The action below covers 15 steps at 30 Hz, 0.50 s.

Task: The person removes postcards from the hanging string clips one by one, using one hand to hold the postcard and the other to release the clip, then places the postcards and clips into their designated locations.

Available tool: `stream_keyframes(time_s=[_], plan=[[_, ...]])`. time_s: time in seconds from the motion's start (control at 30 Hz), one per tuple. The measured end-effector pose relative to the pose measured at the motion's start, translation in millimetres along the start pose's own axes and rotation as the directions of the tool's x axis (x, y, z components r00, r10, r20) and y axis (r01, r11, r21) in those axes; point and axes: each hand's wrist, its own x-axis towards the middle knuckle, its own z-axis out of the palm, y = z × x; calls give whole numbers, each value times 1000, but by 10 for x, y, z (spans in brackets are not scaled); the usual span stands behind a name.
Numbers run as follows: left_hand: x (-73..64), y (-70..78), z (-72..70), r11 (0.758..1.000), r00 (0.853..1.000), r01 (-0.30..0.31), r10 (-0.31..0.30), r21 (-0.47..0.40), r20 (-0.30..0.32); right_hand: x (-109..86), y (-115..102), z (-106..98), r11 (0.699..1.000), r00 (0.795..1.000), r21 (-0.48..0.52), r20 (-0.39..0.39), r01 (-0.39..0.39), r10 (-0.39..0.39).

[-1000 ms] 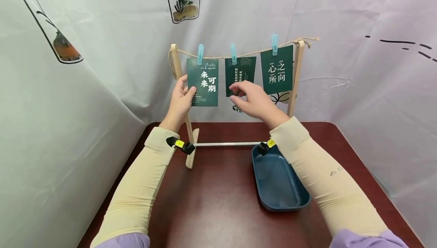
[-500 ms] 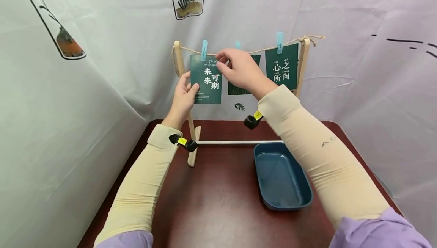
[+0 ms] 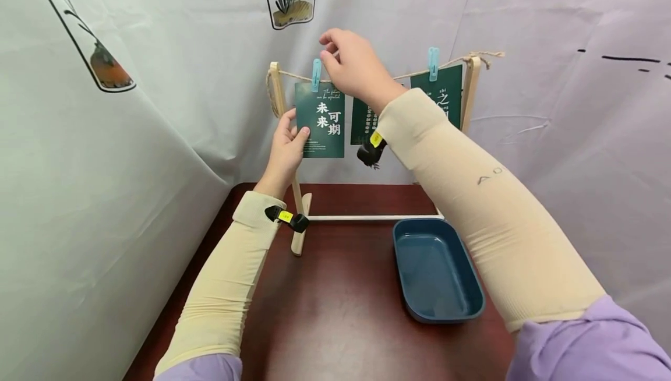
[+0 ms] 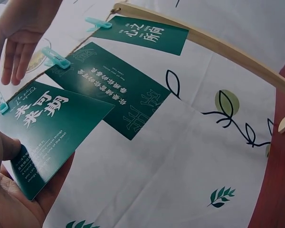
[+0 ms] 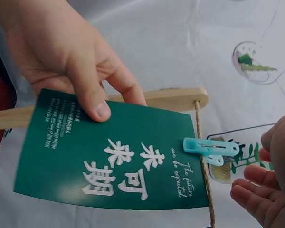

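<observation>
My left hand (image 3: 285, 154) pinches the left edge of a dark green card (image 3: 321, 136) with white lettering, thumb in front and fingers behind. At its top, a light blue clothespin (image 5: 211, 147) clips this card to a twine line (image 5: 207, 185). Just right of the clothespin and slightly above it is my right hand (image 3: 359, 66), fingers loosely bent and holding nothing. A second green card (image 4: 109, 90) hangs mid-line from its own clothespin (image 4: 56, 58), partly hidden by my right arm in the head view. The third card (image 4: 147, 35) hangs at the right.
The twine runs between wooden posts (image 3: 470, 95), joined low down by a white rod (image 3: 367, 218). A blue rectangular tray (image 3: 439, 276) stands on the dark red table (image 3: 335, 305), right of centre. Behind hangs a pale printed curtain (image 3: 209, 49).
My right hand has risen and moved left from in front of the middle card to beside the left clothespin. The left hand keeps its pinch on the card. The head view has shifted slightly.
</observation>
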Motion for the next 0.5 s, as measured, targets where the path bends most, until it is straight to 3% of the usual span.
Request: stream_keyframes(time_s=[0.33, 0.5], plan=[[6, -16, -15, 999, 1000, -7, 7, -34, -4, 254, -89, 54, 998, 997, 33, 57, -58, 56], [19, -18, 0, 1000, 1000, -9, 9, -29, 2, 311, -62, 105, 992, 980, -50, 159, -112, 119]])
